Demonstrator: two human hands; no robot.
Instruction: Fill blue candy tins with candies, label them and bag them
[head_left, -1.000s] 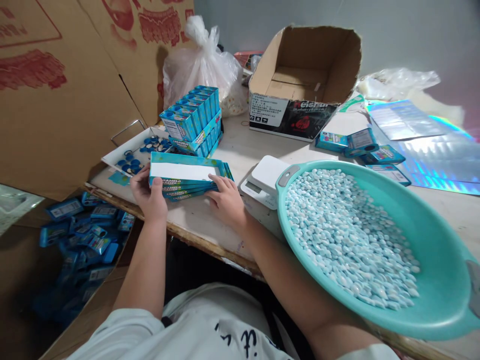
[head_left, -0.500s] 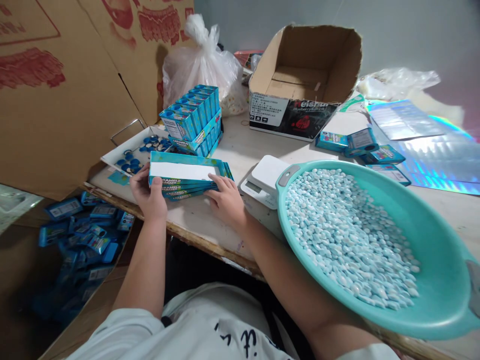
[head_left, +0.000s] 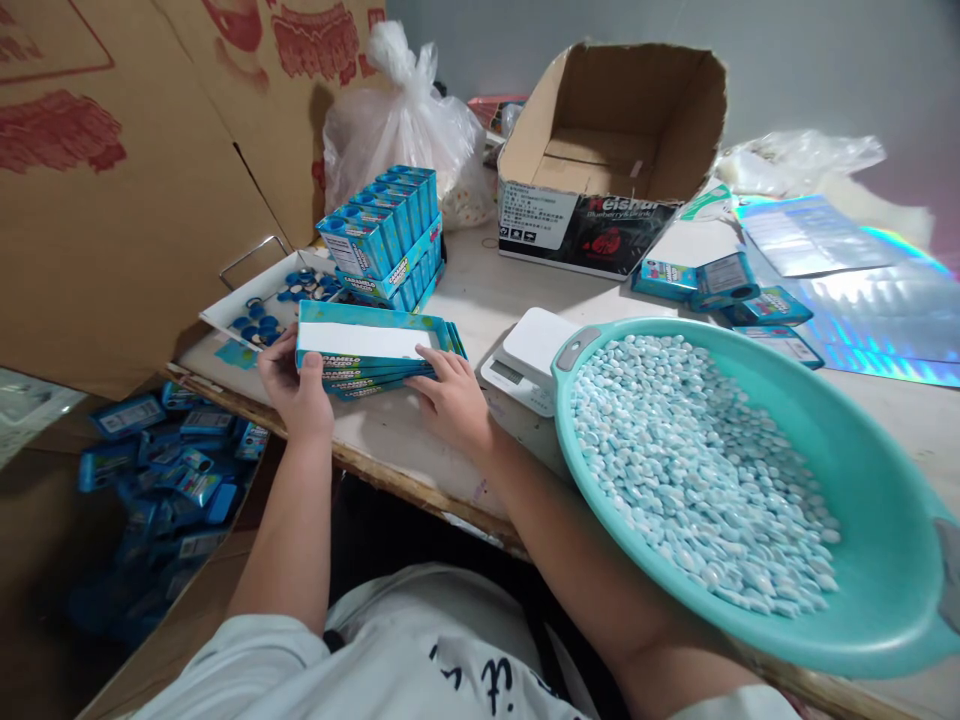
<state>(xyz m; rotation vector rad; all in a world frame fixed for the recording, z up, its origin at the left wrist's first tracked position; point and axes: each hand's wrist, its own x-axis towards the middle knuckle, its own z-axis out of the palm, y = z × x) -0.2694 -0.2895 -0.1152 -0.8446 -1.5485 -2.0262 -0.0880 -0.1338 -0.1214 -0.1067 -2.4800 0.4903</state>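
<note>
In front of me on the table lies a nested stack of shallow blue cardboard display trays (head_left: 360, 340) with a white inside bottom. My left hand (head_left: 301, 396) is closed round its left end, thumb on the front wall. On the right part of the front edge, my right hand (head_left: 454, 398) grips the trays, its fingertips over the rim and its thumb low on the front. Just behind stand filled display trays of small blue candy boxes (head_left: 382, 235), one tray on another. A white tray (head_left: 225, 305) with blue round caps sits to the left.
A turquoise basin (head_left: 874, 590) of pale blue candies stands right, beside a white kitchen scale (head_left: 536, 345). Behind are an open carton (head_left: 570, 235), a tied plastic bag (head_left: 405, 130) and loose candy boxes (head_left: 724, 280). More blue boxes (head_left: 172, 460) fill a carton below left.
Both hands keep their hold on the tray stack, almost unmoved. The view has shifted very slightly.
</note>
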